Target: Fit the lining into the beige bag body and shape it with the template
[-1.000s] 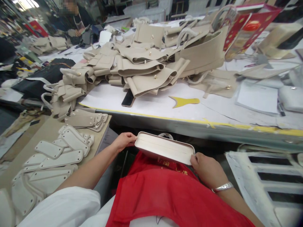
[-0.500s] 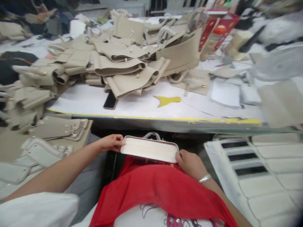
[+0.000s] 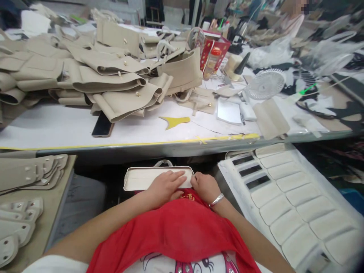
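Observation:
A handbag lies on my lap with its long, cream-white rectangular base panel (image 3: 139, 179) facing up, edged by a thin raised rim. Behind its far edge a pale handle loop (image 3: 163, 163) pokes out. My left hand (image 3: 167, 185) rests flat across the right half of the panel, fingers stretched toward the right end. At the right corner, my right hand (image 3: 205, 185) is closed on the bag's edge, its fingertips partly hidden. A red apron (image 3: 182, 231) covers my lap below the bag.
Ahead, a white worktable (image 3: 57, 132) carries piled beige bag bodies (image 3: 108, 79), a phone (image 3: 102, 126), a yellow cutout (image 3: 174, 122) and a fan guard (image 3: 265, 83). Cream panels (image 3: 287, 178) lie in rows on a board at right. Strap pieces (image 3: 31, 170) sit on the left board.
My left hand has left the bag's left end and now lies across the panel's right half. My right hand stays at the right corner. The view has swung right.

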{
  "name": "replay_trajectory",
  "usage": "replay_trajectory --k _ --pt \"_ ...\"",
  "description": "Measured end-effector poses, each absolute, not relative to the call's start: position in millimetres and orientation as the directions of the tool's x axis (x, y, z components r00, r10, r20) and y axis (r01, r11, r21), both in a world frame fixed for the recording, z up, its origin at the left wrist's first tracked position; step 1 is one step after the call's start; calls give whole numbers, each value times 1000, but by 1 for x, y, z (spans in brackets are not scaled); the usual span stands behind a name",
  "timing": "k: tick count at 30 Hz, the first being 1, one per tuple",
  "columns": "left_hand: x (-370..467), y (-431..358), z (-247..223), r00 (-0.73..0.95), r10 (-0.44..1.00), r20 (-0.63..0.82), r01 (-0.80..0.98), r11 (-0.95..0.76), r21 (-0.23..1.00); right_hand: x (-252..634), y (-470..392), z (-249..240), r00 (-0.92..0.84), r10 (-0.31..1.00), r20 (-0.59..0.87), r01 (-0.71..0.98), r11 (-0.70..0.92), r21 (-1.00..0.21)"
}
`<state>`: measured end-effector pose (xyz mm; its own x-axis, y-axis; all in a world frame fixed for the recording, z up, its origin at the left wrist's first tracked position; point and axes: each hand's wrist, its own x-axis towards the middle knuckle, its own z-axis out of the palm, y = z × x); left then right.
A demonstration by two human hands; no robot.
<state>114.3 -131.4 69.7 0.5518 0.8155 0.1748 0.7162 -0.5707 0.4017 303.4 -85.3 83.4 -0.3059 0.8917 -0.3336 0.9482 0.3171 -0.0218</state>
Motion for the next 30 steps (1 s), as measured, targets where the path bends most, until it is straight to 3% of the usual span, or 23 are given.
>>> replay_trajectory --k 3,8,9,11,13,14,16,19,22,26,30 --pt "129 -122 59 679 729 86 687 -672 277 302 -86 85 -300 896 -327 949 314 -11" --pt "121 -118 59 706 706 54 673 -694 256 299 -84 93 -321 879 -351 943 330 -37" --pt "120 -118 59 704 708 54 675 -691 261 300 -81 93 -348 862 -369 937 329 -115" --pt "119 -120 59 692 719 58 682 -678 273 307 -76 90 -388 797 -463 894 204 -398" --pt "120 -121 57 681 730 57 690 -666 283 316 -71 83 -405 689 -601 735 -147 -662" --pt "120 -121 56 679 732 54 692 -663 286 322 -69 78 -420 629 -654 611 -338 -716" --pt "120 -121 55 680 733 40 694 -660 287 330 -66 68 -463 551 -694 379 -585 -717" --pt "120 -119 54 683 730 20 696 -659 284 335 -62 56 -501 512 -697 248 -687 -683" --pt "119 -118 54 683 730 7 698 -656 286 331 -57 53 -464 471 -750 345 -683 -643" --pt "118 -116 53 685 729 11 690 -653 313 321 -46 62 -396 453 -799 559 -571 -601" --pt "123 -117 53 681 732 16 698 -656 287 316 -40 71 -369 454 -811 664 -482 -572"
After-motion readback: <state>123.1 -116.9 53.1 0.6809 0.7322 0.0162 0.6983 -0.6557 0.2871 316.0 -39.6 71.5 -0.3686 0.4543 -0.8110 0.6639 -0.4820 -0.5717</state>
